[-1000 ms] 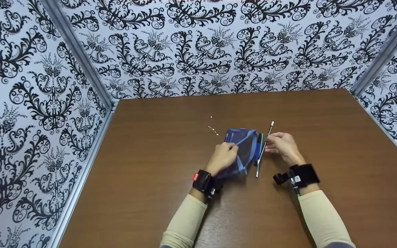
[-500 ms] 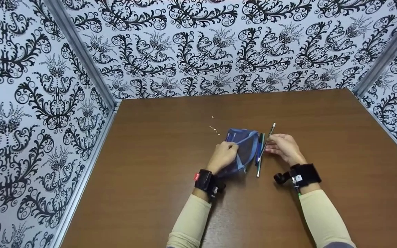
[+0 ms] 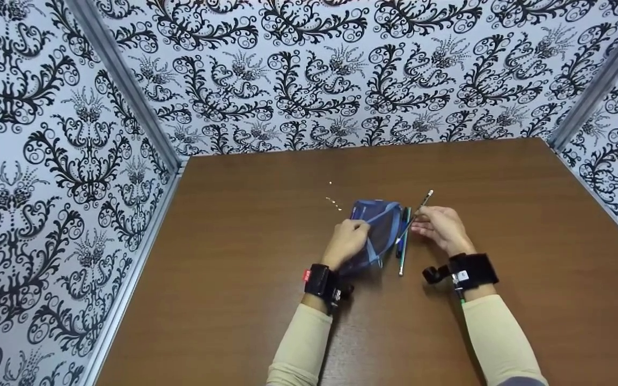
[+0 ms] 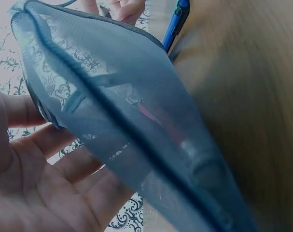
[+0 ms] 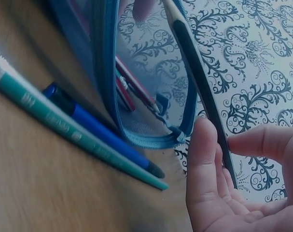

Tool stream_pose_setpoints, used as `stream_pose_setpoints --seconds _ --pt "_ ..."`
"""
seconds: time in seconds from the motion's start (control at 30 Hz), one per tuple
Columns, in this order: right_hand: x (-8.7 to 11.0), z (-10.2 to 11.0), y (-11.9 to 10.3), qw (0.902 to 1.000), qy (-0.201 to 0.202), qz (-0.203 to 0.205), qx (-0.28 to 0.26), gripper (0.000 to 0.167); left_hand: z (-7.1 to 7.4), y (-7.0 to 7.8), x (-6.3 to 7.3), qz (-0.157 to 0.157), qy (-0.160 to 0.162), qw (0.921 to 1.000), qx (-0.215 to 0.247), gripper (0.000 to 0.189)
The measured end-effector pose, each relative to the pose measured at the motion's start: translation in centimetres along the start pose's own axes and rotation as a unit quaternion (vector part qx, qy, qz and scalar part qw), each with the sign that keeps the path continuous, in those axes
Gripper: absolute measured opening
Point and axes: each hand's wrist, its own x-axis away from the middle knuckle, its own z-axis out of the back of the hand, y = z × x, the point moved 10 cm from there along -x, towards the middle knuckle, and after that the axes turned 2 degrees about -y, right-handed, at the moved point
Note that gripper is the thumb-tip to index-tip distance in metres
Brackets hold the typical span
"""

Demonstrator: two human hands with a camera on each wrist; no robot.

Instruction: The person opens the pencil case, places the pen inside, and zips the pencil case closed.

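Note:
A blue mesh pencil case [image 3: 384, 231] stands with its zipped mouth spread toward the right. My left hand [image 3: 345, 244] grips its upper edge, the thumb on one side and fingers on the other in the left wrist view. My right hand [image 3: 443, 228] pinches a dark pencil [image 5: 202, 82] between thumb and fingers, its sharpened tip at the case's mouth. Red slim writing tools [image 5: 136, 84] show inside the case. Beside the mouth, a green pencil [image 5: 64, 121] and a blue pen [image 5: 103, 133] lie side by side on the table.
Small whitish bits [image 3: 333, 202] lie on the brown table [image 3: 234, 241] behind the case. Patterned walls [image 3: 314, 80] enclose the table at the back and both sides.
The dark pencil has tilted further, its tip swinging left and up to the case's mouth and its eraser end shifting right. My left hand and the case stay nearly still.

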Motion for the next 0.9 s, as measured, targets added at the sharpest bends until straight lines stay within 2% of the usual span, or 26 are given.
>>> stream_pose_setpoints --seconds 0.13,0.37,0.6,0.9 --pt "0.1 -0.3 0.0 0.9999 0.010 0.003 -0.007 0.013 0.1 0.0 0.0 0.000 0.005 1.0000 0.003 0.032" --pt "0.3 -1.2 -0.2 0.9993 0.027 0.014 -0.022 0.024 0.4 -0.2 -0.1 0.008 0.017 0.9995 0.027 0.033" --pt "0.3 -2.6 -0.4 0.9983 0.039 0.021 -0.038 0.016 0.8 -0.4 -0.3 0.008 0.024 0.9986 0.047 0.034" --pt "-0.2 -4.4 0.5 0.9983 0.024 0.002 -0.052 0.005 1.0 -1.2 -0.6 0.027 0.024 0.9963 0.079 0.033"
